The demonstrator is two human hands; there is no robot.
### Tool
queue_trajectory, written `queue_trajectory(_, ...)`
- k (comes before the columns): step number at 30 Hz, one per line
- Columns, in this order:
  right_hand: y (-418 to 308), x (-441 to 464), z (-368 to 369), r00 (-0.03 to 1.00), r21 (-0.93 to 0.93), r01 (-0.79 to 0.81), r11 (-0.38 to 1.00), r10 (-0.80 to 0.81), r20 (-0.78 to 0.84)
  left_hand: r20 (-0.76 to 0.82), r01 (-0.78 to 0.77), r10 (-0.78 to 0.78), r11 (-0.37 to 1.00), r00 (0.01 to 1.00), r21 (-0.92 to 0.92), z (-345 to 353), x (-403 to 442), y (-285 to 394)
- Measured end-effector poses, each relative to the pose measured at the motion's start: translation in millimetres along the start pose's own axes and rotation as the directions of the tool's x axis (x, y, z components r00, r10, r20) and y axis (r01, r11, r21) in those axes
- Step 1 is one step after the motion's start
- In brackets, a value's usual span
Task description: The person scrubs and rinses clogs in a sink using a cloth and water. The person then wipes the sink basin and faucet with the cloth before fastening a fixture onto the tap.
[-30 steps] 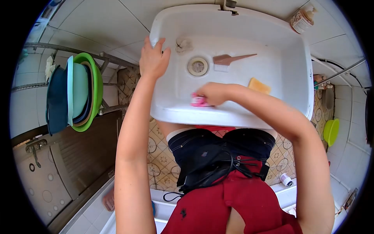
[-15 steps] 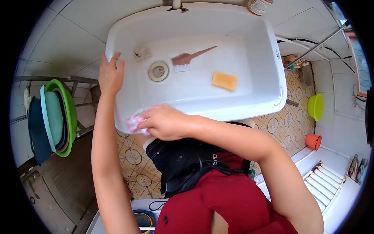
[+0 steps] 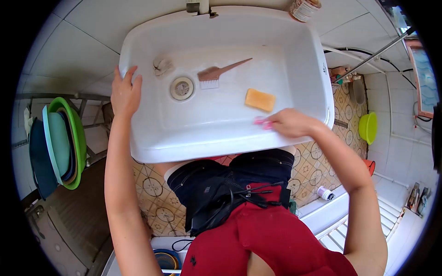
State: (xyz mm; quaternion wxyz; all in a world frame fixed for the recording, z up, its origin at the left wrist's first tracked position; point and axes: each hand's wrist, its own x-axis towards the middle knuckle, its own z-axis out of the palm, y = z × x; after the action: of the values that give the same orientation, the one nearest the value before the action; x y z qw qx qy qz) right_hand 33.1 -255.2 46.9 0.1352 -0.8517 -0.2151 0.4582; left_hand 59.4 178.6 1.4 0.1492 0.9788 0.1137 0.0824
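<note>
My left hand (image 3: pixel 125 92) rests on the left rim of the white sink (image 3: pixel 221 154), its fingers apart and holding nothing. Over the sink's front edge, toward the right, my right hand (image 3: pixel 292 123) is closed on a pink and white cloth (image 3: pixel 264 123), mostly hidden by the fingers. Just above that hand lies a yellow sponge (image 3: pixel 260 100) on the basin floor. A brown comb-brush (image 3: pixel 216 73) with white bristles lies right of the drain (image 3: pixel 182 88). A crumpled, see-through wad (image 3: pixel 163 67) sits at the basin's upper left.
A bottle (image 3: pixel 304 9) stands on the sink's back right corner. Stacked basins (image 3: pixel 78 142) hang on a rack at the left. At the right are a lime basin (image 3: pixel 368 128) and a metal bar (image 3: pixel 375 54). A white container (image 3: pixel 325 193) is low at the right.
Since half a second ago, my right hand has carried the cloth from the front left corner to the right along the front edge. My left hand has stayed on the left rim.
</note>
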Motion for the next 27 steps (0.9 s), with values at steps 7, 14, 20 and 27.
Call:
queue_trajectory(7,-84.1,92.2,22.3,0.912,0.248,0.329,0.911,-0.374,0.167,0.015,-0.004,0.004,0.999,1.0,0.039,-4.2,-2.6,4.3)
queue_trajectory(14,-6.1,115.7,28.8,0.844,-0.042,0.459,0.887,-0.421,0.331,0.013,0.019,-0.019,1.0,1.0,-0.02,-7.1,-4.4,7.2)
queue_trajectory(20,-4.6,165.3,13.2,0.92,-0.414,0.374,0.83,-0.387,0.057,0.022,0.031,-0.03,0.999,0.999,-0.028,-8.3,-3.5,8.4)
queue_trajectory(27,-43.8,167.4,33.5,0.756,-0.177,0.652,0.737,-0.649,0.082,0.026,0.044,-0.044,0.999,0.999,-0.028,-8.5,-3.9,8.8)
